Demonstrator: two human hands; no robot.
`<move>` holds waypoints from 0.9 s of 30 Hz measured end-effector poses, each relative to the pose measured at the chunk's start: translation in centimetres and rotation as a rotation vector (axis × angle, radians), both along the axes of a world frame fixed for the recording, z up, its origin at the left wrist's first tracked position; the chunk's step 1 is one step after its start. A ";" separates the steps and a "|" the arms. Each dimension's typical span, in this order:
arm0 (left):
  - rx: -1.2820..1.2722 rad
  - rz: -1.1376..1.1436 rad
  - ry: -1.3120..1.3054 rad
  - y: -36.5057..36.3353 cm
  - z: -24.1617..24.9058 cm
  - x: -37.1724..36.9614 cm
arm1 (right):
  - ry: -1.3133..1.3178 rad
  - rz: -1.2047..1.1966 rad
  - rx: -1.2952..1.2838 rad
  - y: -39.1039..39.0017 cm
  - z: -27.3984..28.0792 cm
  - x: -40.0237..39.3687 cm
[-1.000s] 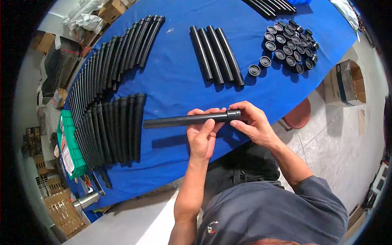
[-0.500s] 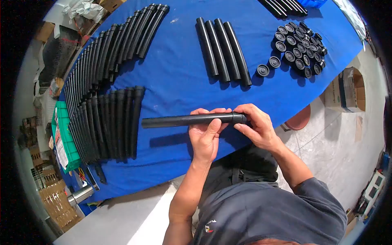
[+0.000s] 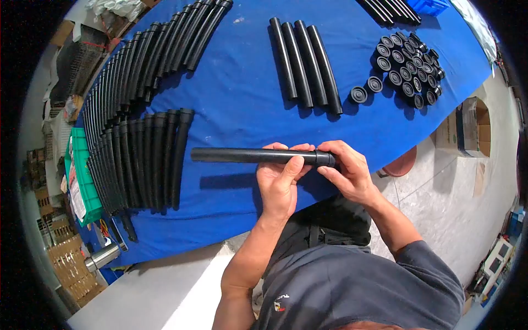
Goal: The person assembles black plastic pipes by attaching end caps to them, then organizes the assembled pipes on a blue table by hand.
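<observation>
A black tube (image 3: 231, 155) lies nearly level across my hands, above the blue cloth. My left hand (image 3: 281, 179) is wrapped round it near its right end, thumb on top. On that end sits a black cap (image 3: 325, 159), pinched between the thumb and fingers of my right hand (image 3: 350, 169). Four uncapped black tubes (image 3: 305, 66) lie side by side beyond my hands. To their right is a cluster of round black caps (image 3: 407, 69), with two caps (image 3: 358, 94) slightly apart from it.
Rows of capped tubes (image 3: 146, 159) cover the left of the blue table (image 3: 231, 71). A green crate (image 3: 82, 176) stands at the left edge, a metal cylinder (image 3: 103, 257) below it. More tubes and a blue bin (image 3: 430, 6) are at the top right; a cardboard box (image 3: 465, 127) is on the floor.
The view has shifted slightly. The tube is closer to level, and both hands keep nearly the same hold on the tube and cap.
</observation>
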State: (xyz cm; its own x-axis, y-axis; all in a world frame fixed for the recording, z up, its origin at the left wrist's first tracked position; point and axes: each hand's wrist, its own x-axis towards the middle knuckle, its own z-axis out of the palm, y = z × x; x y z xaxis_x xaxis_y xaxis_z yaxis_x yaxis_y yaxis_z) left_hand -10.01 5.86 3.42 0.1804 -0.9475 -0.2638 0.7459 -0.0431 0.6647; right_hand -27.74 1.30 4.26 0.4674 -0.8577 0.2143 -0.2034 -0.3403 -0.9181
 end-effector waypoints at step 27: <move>-0.221 -0.105 0.265 -0.6 -2.0 5.3 | 0.052 -0.112 0.041 0.2 1.0 1.3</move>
State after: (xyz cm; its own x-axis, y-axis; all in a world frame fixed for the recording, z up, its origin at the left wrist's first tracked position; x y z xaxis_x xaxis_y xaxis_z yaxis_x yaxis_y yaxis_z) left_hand -4.71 5.24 1.46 0.0318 -0.9967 -0.0748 0.8926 -0.0054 0.4508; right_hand -26.39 1.55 5.27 0.3780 -0.9126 0.1557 -0.2858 -0.2750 -0.9180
